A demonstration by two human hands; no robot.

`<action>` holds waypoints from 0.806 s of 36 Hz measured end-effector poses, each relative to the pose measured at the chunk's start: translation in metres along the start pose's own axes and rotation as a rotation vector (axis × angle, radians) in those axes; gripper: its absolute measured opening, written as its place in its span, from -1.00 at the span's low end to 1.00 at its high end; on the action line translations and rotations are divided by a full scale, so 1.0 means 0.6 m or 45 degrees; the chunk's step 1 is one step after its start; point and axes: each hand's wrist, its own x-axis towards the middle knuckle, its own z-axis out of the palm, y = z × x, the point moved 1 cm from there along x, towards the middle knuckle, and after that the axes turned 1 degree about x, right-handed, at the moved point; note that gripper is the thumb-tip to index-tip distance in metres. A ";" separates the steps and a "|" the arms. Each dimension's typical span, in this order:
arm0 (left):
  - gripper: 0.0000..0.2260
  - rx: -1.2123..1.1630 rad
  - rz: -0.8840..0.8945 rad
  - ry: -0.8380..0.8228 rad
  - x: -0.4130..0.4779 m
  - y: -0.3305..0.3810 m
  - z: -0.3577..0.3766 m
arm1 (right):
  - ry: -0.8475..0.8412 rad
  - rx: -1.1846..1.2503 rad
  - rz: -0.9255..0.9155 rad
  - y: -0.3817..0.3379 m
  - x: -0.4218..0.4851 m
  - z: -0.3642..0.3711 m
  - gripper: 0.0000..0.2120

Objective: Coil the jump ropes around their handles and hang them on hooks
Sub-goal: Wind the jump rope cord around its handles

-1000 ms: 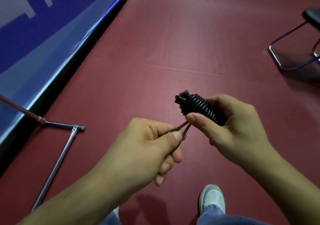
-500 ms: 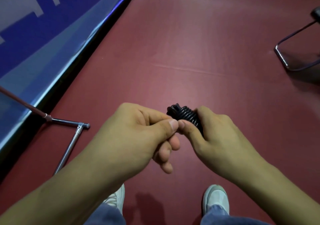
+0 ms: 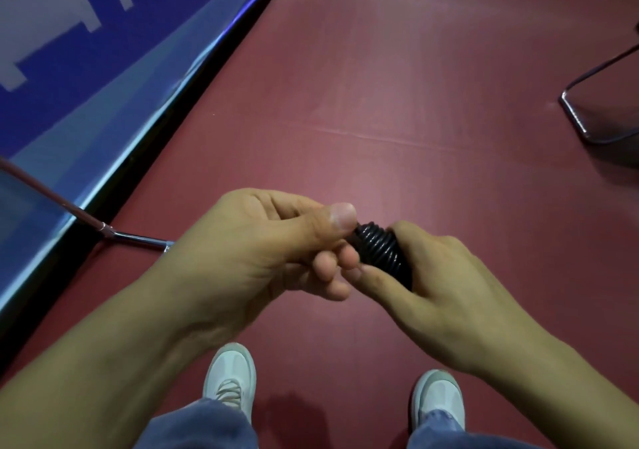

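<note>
Rope coil (image 3: 378, 251) slants up-left from gripping right hand (image 3: 449, 289); left hand (image 3: 262, 241) pinches its tip.

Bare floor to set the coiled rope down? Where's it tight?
Biggest bare patch of red floor lies ahead, between the blue banner and the metal tube frame. A narrow strip lies between left shoe and right shoe. Tight: lower left by the chrome stand bar, and centre, where left hand and right hand grip the coiled jump rope.
</note>
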 end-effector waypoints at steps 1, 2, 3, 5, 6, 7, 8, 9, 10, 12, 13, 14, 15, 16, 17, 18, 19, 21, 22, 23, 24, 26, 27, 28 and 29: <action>-0.72 0.039 0.031 -0.001 0.001 0.001 -0.001 | 0.013 0.009 0.001 -0.001 -0.001 -0.002 -0.43; -0.73 0.083 0.068 0.015 0.001 0.001 -0.002 | 0.021 0.007 0.000 -0.002 -0.002 -0.003 -0.45; -0.74 0.128 0.095 0.048 0.002 0.000 -0.003 | 0.029 -0.001 -0.005 -0.001 -0.002 -0.002 -0.46; -0.75 0.180 0.119 0.119 0.006 -0.005 -0.005 | 0.064 0.009 -0.024 0.001 -0.002 0.001 -0.45; -0.74 0.173 0.121 0.145 0.008 -0.008 -0.005 | 0.092 0.022 -0.038 0.003 -0.002 0.003 -0.45; -0.74 0.151 0.120 0.167 0.009 -0.011 -0.005 | 0.122 0.033 -0.053 0.005 -0.001 0.004 -0.45; -0.74 0.122 0.114 0.188 0.010 -0.014 -0.002 | 0.144 0.042 -0.064 0.007 0.000 0.005 -0.45; -0.76 0.090 0.106 0.213 0.010 -0.016 0.002 | 0.163 0.056 -0.069 0.008 0.000 0.005 -0.46; -0.78 0.058 0.102 0.241 0.011 -0.019 0.006 | 0.180 0.071 -0.071 0.009 0.001 0.005 -0.46; -0.84 0.025 0.115 0.305 0.013 -0.027 0.012 | 0.210 0.074 -0.075 0.008 0.000 0.004 -0.45; -0.87 0.023 0.126 0.338 0.015 -0.031 0.013 | 0.221 0.062 -0.080 0.007 -0.001 0.004 -0.44; -0.92 0.022 0.135 0.366 0.018 -0.034 0.013 | 0.230 0.049 -0.085 0.004 -0.001 0.004 -0.42; -0.95 0.014 0.140 0.388 0.021 -0.037 0.013 | 0.236 0.038 -0.088 0.002 -0.001 0.005 -0.41; -0.95 0.002 0.147 0.408 0.023 -0.039 0.013 | 0.241 0.030 -0.089 0.000 -0.001 0.006 -0.41; -0.95 -0.010 0.158 0.420 0.024 -0.040 0.013 | 0.246 0.025 -0.090 -0.002 0.000 0.008 -0.43; -0.96 -0.022 0.174 0.426 0.025 -0.041 0.014 | 0.250 0.025 -0.089 -0.003 0.000 0.009 -0.44; -0.96 -0.035 0.195 0.425 0.025 -0.041 0.015 | 0.254 0.026 -0.084 -0.003 0.001 0.010 -0.44; -0.95 -0.063 0.233 0.430 0.024 -0.042 0.016 | 0.260 0.020 -0.072 -0.003 0.002 0.010 -0.41; -0.94 -0.067 0.253 0.439 0.023 -0.041 0.017 | 0.259 0.018 -0.066 -0.003 0.002 0.009 -0.39; -0.94 -0.063 0.274 0.451 0.022 -0.042 0.018 | 0.257 0.018 -0.060 -0.003 0.002 0.009 -0.39; -0.94 -0.045 0.298 0.464 0.022 -0.041 0.020 | 0.254 0.018 -0.053 -0.004 0.001 0.008 -0.40; -0.97 0.035 0.355 0.486 0.021 -0.042 0.022 | 0.252 0.023 -0.040 -0.005 0.000 0.008 -0.45; -0.98 0.087 0.384 0.491 0.021 -0.043 0.021 | 0.254 0.030 -0.034 -0.005 -0.001 0.007 -0.47; -0.96 0.142 0.413 0.487 0.020 -0.044 0.020 | 0.258 0.040 -0.025 -0.005 -0.001 0.006 -0.48; -0.93 0.208 0.446 0.474 0.020 -0.046 0.019 | 0.263 0.051 -0.015 -0.004 0.000 0.004 -0.48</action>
